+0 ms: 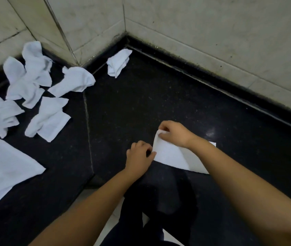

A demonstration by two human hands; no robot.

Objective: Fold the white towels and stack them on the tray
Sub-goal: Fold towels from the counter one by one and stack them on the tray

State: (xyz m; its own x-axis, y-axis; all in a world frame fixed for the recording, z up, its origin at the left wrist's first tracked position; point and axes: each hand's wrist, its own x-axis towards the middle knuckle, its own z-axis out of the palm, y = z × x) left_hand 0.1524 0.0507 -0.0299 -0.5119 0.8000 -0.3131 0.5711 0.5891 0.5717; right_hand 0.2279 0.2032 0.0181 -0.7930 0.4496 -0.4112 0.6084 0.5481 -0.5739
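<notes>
Two surfaces dominate: pale tiled wall [203, 32] across the top of the frame, black stone counter [141, 103] filling the middle and lower part. No tray visible anywhere, so stacking place unknown from here.

Next in size, at lower left, a flat spread towel [4, 171], lying open and running off the left edge. Above it, at upper left and mid left, a loose heap of crumpled towels [32, 80], all unfolded, overlapping in places. Alone at the upper middle, tucked near the wall corner, one small crumpled towel [118, 63], well apart from the heap.

At lower right of centre, the towel being folded [173, 155], lying flat on the counter with its left edge raised off the stone.

Smallest, the hands. Right hand [175, 134] pinching the upper left corner of that towel, thumb and fingertips closed on the cloth. Left hand [139, 155] at the lower left corner, fingers curled and closed on the edge there.

Judged as mid-fold, with most of the work unstarted. To do this fold well: lift both corners level, carry them over to the far right edge together, match corner to corner before letting go, then smooth from the crease outward to press out air. Worth keeping the bottom layer from sliding on the glossy stone, since slipping would skew the edges.
</notes>
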